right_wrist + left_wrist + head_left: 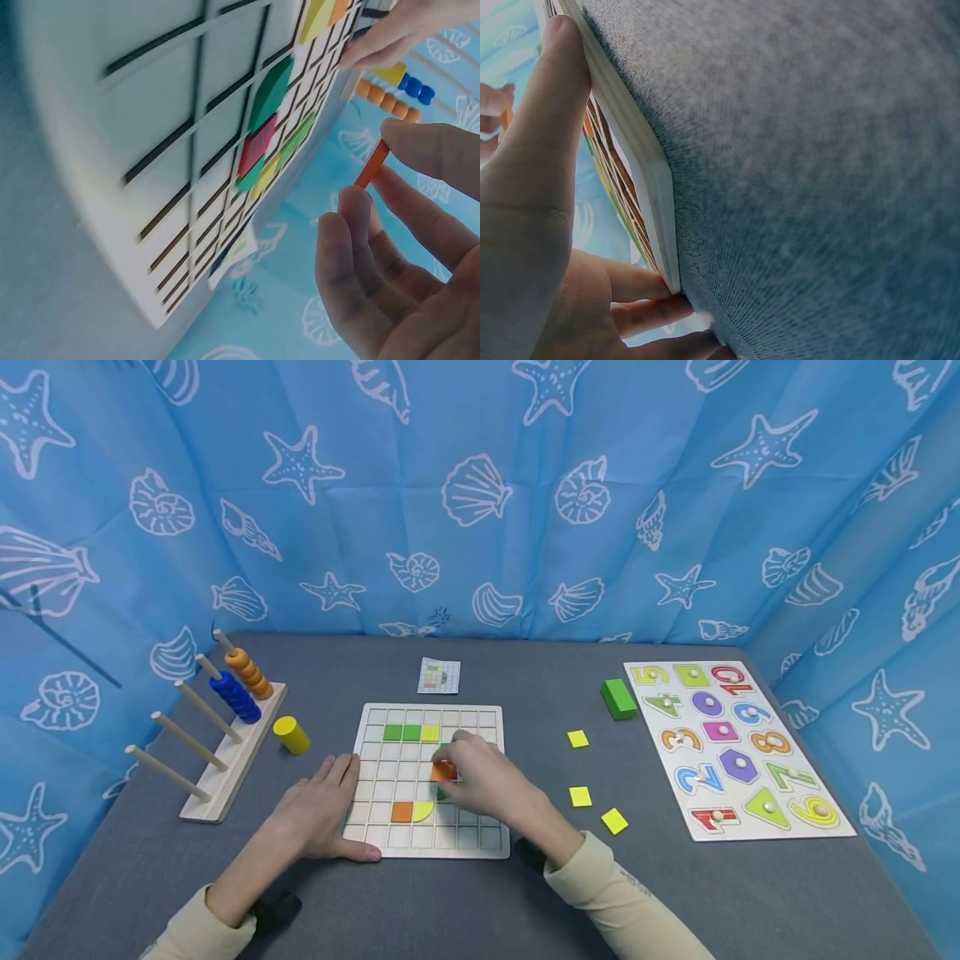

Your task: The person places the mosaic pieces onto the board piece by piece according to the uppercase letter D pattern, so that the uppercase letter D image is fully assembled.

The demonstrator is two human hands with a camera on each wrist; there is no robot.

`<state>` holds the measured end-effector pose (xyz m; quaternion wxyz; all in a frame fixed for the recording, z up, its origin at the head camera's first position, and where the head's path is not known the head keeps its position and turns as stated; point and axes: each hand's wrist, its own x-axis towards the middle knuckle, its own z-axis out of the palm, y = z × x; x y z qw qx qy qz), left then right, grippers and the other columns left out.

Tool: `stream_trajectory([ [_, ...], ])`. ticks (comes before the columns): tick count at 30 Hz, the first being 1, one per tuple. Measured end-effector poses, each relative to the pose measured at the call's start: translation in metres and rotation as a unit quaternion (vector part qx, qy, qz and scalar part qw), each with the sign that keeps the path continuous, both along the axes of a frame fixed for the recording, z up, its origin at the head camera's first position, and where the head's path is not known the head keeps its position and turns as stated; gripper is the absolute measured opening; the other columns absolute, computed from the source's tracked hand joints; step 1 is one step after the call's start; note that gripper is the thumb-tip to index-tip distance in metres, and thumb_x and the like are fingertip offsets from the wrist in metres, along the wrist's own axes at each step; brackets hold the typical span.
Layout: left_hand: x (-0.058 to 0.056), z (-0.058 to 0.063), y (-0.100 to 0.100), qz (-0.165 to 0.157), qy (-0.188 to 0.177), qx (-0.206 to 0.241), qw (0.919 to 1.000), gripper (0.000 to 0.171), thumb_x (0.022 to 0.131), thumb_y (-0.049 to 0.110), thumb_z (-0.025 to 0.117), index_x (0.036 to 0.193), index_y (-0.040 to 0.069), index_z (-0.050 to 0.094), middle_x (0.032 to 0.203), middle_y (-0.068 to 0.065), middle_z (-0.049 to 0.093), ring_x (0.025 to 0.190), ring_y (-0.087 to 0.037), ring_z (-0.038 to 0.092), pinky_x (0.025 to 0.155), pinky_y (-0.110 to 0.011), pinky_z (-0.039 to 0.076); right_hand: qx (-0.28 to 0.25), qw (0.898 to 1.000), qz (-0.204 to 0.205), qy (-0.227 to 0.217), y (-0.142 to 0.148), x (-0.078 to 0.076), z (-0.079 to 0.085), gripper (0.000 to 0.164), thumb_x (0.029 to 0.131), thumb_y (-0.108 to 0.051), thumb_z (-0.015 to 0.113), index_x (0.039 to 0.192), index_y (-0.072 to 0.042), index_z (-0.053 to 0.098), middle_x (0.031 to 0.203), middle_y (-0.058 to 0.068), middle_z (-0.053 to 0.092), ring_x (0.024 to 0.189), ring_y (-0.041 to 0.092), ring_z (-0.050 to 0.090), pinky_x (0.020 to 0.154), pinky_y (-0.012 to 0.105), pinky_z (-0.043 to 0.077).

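Note:
A white grid board (372,771) lies on the grey table. My left hand (318,810) spans its near left corner, thumb along the front edge and fairly straight fingers against the left side. Above the board, my right hand (487,777) pinches a thin orange tile (373,165) between thumb and fingertips. Under that hand, a dark green rounded tile (271,94) and a red tile (257,146) sit in the grid. Farther back is a row with a green tile (392,732) and a yellow tile (430,732). An orange square (402,812) adjoins a yellow rounded tile (423,811) nearer the front.
A small pattern card (438,676) lies behind the board. Leftward stand a bead rack (232,760) and yellow cylinder (291,735). To the right are loose yellow tiles (581,797), a green block (618,699) and a number puzzle (660,752). Blue curtain (517,552) surrounds the table.

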<state>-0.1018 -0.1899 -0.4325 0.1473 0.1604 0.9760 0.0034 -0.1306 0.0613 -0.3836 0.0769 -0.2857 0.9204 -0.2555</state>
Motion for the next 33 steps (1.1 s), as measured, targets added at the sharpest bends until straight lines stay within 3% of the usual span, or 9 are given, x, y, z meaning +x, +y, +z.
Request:
stream_trajectory([
  [13, -0.001, 0.000, -0.002, -0.009, 0.007, 0.007, 0.9999, 0.142, 0.061, 0.089, 0.072, 0.154, -0.010, 0.033, 0.157, -0.031, 0.039, 0.142, -0.055, 0.043, 0.100, -0.067, 0.050, 0.011, 0.998, 0.049, 0.027, -0.035, 0.006, -0.010, 0.024, 0.089, -0.010, 0.077, 0.112, -0.002, 0.077, 0.099, 0.008, 0.073, 0.085, 0.014, 0.063, 0.072, 0.019, 0.052],
  [25, -0.001, 0.000, -0.003, -0.013, 0.022, 0.007, 0.9997, 0.141, 0.060, 0.089, 0.072, 0.152, -0.011, 0.035, 0.154, -0.032, 0.042, 0.139, -0.054, 0.046, 0.096, -0.066, 0.052, 0.055, 0.996, 0.072, 0.020, -0.070, 0.013, -0.021, 0.025, 0.087, -0.012, 0.081, 0.111, -0.007, 0.078, 0.094, 0.002, 0.073, 0.076, 0.005, 0.053, 0.063, 0.013, 0.044],
  [33, -0.001, 0.001, -0.002, -0.009, 0.010, 0.006, 0.9999, 0.141, 0.061, 0.088, 0.072, 0.153, -0.010, 0.033, 0.155, -0.033, 0.040, 0.141, -0.055, 0.044, 0.099, -0.068, 0.050, 0.069, 0.994, 0.078, 0.029, -0.074, 0.013, -0.027, 0.016, 0.085, -0.009, 0.081, 0.100, -0.009, 0.080, 0.084, -0.001, 0.070, 0.071, 0.005, 0.049, 0.059, 0.015, 0.040],
])
